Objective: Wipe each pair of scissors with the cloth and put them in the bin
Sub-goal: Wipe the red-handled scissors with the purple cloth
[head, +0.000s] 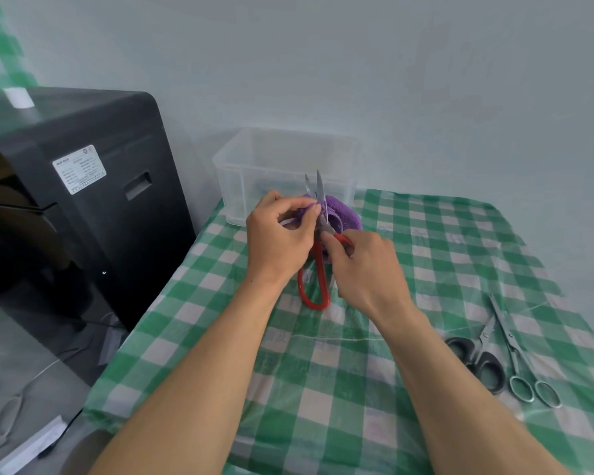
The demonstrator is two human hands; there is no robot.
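Red-handled scissors are held upright above the table, their blades slightly apart and pointing up toward the bin. My right hand grips one red handle loop. My left hand pinches the purple cloth against the blades. A clear plastic bin stands just behind, at the table's far left corner. Black-handled scissors and all-metal scissors lie side by side on the right of the table.
The table wears a green and white checked cloth. A large black machine stands to the left of the table, beyond its edge. A pale wall runs behind the bin.
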